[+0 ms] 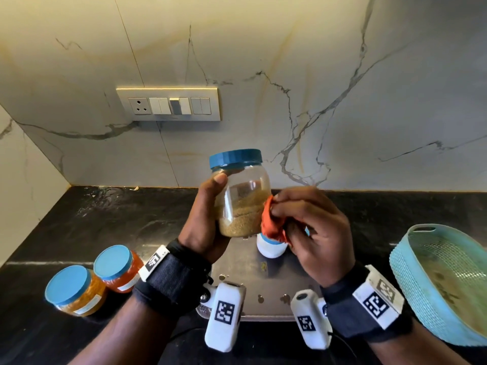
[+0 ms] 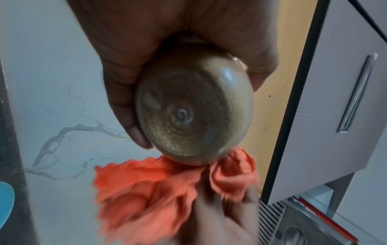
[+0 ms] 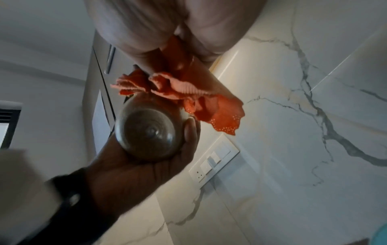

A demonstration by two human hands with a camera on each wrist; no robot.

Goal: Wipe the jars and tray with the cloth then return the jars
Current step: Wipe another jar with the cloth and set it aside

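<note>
My left hand (image 1: pixel 204 219) grips a clear jar (image 1: pixel 243 201) with a blue lid, half full of tan grains, upright above the counter. Its round base (image 2: pixel 192 109) fills the left wrist view and also shows in the right wrist view (image 3: pixel 146 131). My right hand (image 1: pixel 313 227) holds a bunched orange cloth (image 1: pixel 272 222) against the jar's right side; the cloth (image 2: pixel 159 189) hangs under the base. Two blue-lidded jars (image 1: pixel 72 291) (image 1: pixel 117 268) with orange contents stand at the left. A white jar (image 1: pixel 271 246) stands behind my right hand, partly hidden. The teal basket tray (image 1: pixel 445 283) sits at the right.
A steel plate (image 1: pixel 263 283) lies on the black counter (image 1: pixel 118 219) under my hands. A marble wall with a switch panel (image 1: pixel 168 104) rises behind. A cabinet door with a metal handle (image 2: pixel 356 92) shows in the left wrist view.
</note>
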